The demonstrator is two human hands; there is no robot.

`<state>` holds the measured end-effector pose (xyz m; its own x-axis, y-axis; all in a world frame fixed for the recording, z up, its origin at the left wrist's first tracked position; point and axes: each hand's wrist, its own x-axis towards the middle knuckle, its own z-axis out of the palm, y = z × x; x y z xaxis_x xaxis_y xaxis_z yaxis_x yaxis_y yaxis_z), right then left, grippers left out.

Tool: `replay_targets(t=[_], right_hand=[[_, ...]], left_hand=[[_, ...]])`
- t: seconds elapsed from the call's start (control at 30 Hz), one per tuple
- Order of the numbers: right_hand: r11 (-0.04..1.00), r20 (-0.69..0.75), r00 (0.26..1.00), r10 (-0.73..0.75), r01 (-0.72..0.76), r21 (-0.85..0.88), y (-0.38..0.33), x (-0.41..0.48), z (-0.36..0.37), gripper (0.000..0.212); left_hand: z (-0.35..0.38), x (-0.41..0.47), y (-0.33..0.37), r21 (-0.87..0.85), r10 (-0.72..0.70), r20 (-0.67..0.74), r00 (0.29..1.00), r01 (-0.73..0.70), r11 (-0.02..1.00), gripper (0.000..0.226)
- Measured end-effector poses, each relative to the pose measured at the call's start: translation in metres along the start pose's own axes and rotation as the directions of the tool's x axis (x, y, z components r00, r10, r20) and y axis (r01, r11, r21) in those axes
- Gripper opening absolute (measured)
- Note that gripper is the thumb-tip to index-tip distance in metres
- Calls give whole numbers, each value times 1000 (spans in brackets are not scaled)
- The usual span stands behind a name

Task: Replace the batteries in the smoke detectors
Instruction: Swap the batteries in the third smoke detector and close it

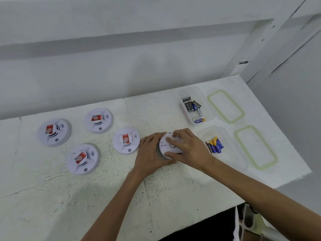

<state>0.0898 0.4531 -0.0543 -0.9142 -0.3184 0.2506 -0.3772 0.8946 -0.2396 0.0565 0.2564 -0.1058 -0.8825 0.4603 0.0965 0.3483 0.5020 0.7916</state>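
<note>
Left hand [151, 152] grips the rim of the tilted smoke detector [167, 145] low over the desk [104, 197], right hand [188, 146] clasps its back plate; risk: a slipping twist knocks the battery tub [229, 150] just beside.

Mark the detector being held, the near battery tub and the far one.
Held detector [164, 147]: head view, exposed white face.
Near battery tub [208, 133]: head view, bare far end.
Far battery tub [191, 92]: head view, bare far end.
</note>
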Motion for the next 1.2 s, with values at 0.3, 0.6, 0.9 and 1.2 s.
replay_targets(t=[0.3,0.6,0.9,1.2], right_hand=[[994,-7,998,64,-65,-89,-12,-3,10,49],[999,240,970,31,-24,-34,1,18,-17,66],[996,78,996,35,-29,-85,-5,6,1,66],[999,220,975,2,-10,34,11,19,-22,65]], left_hand=[[3,2,-2,7,47,-51,998,-46,999,89],[2,0,1,3,-6,-30,1000,7,1000,102],[5,5,-2,57,70,-39,997,-67,996,91],[3,5,-2,29,-10,-27,1000,11,1000,101]])
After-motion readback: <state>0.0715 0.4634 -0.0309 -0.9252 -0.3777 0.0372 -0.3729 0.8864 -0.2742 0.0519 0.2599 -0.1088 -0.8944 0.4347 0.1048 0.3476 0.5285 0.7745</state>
